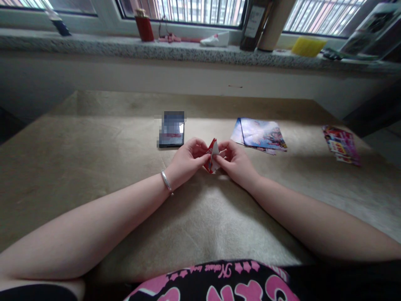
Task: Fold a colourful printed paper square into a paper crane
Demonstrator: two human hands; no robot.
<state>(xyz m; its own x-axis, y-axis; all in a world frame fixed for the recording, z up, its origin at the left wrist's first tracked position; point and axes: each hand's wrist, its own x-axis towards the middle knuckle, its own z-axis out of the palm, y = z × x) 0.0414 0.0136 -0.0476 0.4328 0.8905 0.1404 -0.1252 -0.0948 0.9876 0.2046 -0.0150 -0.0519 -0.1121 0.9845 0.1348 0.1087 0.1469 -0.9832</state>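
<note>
A small piece of folded paper (213, 155), red on one side and white on the other, is held up between both hands above the middle of the table. My left hand (190, 159) pinches its left side with thumb and fingers; a silver bangle sits on that wrist. On the paper's right side, the thumb and fingers of my right hand (235, 162) close on the white part. The paper comes to a point at the top. My fingers cover some of its folds.
A phone or tablet (171, 133), partly pixelated, lies beyond my left hand. Glossy picture sheets (263, 133) are stacked behind my right hand, and colourful printed papers (341, 144) lie far right on the table (94, 154). Bottles and a yellow item (308, 47) stand on the windowsill (194, 52).
</note>
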